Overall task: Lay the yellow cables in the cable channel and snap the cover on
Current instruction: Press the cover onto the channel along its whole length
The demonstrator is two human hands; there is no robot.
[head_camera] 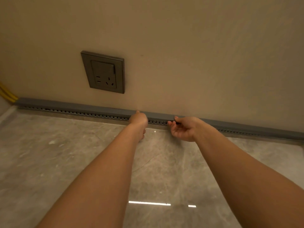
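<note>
The wall [197,63] has a long grey cable channel [82,112] along its bottom, with the cover [158,116] on top. The yellow cables [7,93] go in at the far left. The left hand [139,119] presses on the cover, but I cannot tell how its fingers curl. The right hand [182,129] pinches the cover with bent fingers. The snapping-on step seems to be in hand. Next, I think, they should press down further along to the right.

The cables [7,94] at the far left are coloured bright yellow. The cover [65,104] is finished in plain mid grey, and the channel [85,114] just below it is marked by an even row of small dark slots. The wall [197,55] is painted a flat warm beige. The socket plate [102,71] is finished in dark grey-brown. The floor [65,153] is patterned in glossy grey, clouded with paler marbling and crossed at the near side by white reflected streaks.
</note>
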